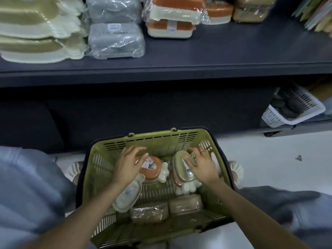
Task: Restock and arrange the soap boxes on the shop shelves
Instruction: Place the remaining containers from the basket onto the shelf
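Observation:
A green plastic basket (100, 168) sits on the floor between my knees, holding several wrapped soap boxes. My left hand (128, 165) hovers with spread fingers over an orange-lidded soap box (152, 168). My right hand (202, 165) rests with fingers apart on an olive-green soap box (181, 167) standing on edge. A pale green soap box (126, 196) lies lower left in the basket, with two brown ones (149, 213) near the front. On the dark shelf (215, 51) above stand stacked green (36, 33), grey (115, 40), orange (170, 17) and brown soap boxes (251, 9).
The right half of the shelf surface is bare. A white mesh basket (294, 112) with dark items sits on the lower shelf at right. Coloured paper sheets (319, 13) lean at the top right. My knees flank the green basket on the white floor (269, 159).

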